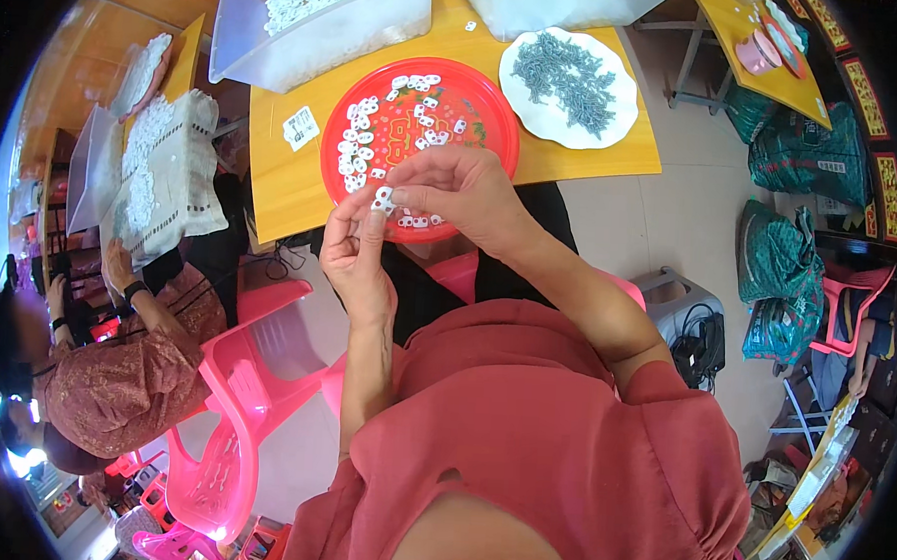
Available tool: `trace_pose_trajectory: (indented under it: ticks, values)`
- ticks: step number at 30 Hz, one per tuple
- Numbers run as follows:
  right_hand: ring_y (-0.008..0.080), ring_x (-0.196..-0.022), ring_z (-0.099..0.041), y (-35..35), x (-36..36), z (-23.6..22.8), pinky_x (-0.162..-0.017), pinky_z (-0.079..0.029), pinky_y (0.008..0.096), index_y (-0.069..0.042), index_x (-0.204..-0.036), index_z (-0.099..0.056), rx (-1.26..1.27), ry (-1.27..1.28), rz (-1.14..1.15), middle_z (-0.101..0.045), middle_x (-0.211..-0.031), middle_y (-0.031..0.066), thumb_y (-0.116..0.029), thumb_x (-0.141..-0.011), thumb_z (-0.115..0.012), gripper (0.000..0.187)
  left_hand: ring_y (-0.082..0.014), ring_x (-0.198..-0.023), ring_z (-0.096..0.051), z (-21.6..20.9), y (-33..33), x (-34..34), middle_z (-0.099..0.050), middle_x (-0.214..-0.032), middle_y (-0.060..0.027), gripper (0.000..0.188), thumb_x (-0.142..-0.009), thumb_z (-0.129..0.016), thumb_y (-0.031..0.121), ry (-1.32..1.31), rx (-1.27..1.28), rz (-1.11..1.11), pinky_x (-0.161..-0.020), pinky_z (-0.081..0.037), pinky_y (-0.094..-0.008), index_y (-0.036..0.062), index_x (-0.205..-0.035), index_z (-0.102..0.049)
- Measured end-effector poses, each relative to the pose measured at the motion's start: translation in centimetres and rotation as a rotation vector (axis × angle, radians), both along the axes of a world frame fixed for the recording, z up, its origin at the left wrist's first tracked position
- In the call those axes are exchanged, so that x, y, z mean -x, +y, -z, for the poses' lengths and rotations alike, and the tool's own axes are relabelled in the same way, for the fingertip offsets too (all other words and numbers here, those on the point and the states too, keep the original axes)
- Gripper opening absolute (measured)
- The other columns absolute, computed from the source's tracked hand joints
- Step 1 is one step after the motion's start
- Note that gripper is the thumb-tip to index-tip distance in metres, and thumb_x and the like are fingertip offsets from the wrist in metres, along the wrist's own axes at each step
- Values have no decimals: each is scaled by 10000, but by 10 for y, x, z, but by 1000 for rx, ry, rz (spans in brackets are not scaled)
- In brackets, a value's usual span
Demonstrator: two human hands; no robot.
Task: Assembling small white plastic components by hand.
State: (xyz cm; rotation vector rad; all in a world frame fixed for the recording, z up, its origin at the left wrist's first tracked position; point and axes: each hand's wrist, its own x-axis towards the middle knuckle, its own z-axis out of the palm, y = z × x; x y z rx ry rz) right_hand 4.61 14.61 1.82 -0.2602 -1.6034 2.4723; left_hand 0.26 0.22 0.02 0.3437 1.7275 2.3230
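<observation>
My left hand pinches a small white plastic piece with dark round holes between thumb and fingertips. The thumb and fingers of my right hand close on the same piece from the right; anything smaller in that pinch is hidden. Both hands are over the near part of a red round tray. Several similar white pieces lie on the tray, mostly along its left side. To its right stands a white scalloped plate heaped with small grey screw-like parts.
A clear bin of white parts stands at the table's far left, another bin at the far right. A small printed card lies on the yellow table. Pink chairs and a seated person are on the left.
</observation>
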Motion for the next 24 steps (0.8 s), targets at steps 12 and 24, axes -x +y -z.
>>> trace_pose_trajectory:
  ticks: [12, 24]
  values:
    - [57, -710, -582, 2, -3, 2, -621, -462, 192, -71, -804, -539, 155, -32, -50, -605, -770, 6, -15, -780, -688, 161, -226, -1140, -487, 5, 3, 6, -560, -1172, -127, 320, -910, -554, 221, 182, -2, 229, -1002, -345, -352, -33, -1096, -611]
    - [52, -597, -520, -2, -7, -2, -540, -418, 186, -20, -865, -591, 184, -125, -172, -592, -716, 11, -156, -873, -616, 138, -206, -1114, -496, 8, 7, -2, -560, -1156, -112, 306, -916, -551, 204, 72, -92, 119, -967, -371, -343, -31, -1106, -605]
